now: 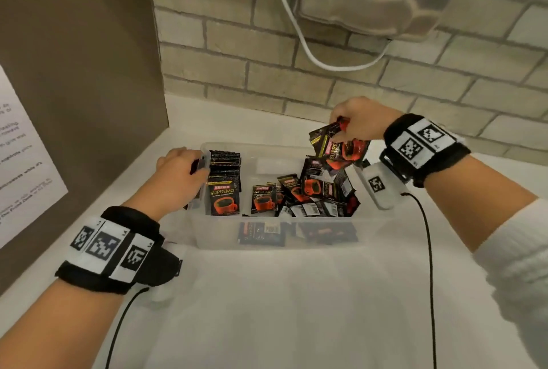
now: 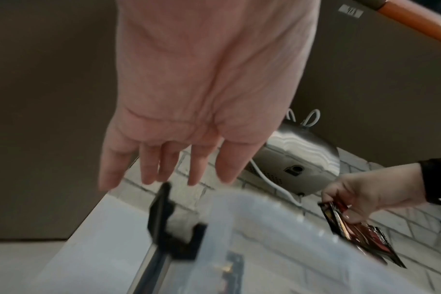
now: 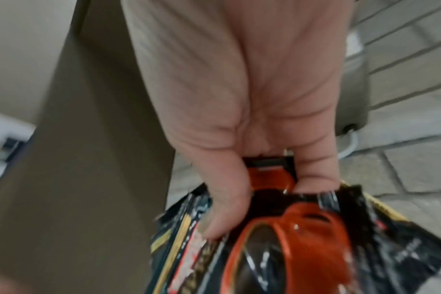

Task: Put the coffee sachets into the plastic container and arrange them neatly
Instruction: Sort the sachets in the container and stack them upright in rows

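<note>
The right hand is pinching a few coffee packets above the box, far right, probably to line them up. The left hand, fingers loose and holding nothing, is steadying the neat row.

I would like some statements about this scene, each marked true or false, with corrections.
1. The right hand grips several sachets. True.
2. The container is opaque black. False: it is clear plastic.
3. A neat upright stack stands at the container's left end. True.
4. The left hand holds a sachet. False: its fingers are straight, at the container's left end, holding nothing.
5. All sachets in the container are tidy. False: a loose pile lies on the right.
</note>
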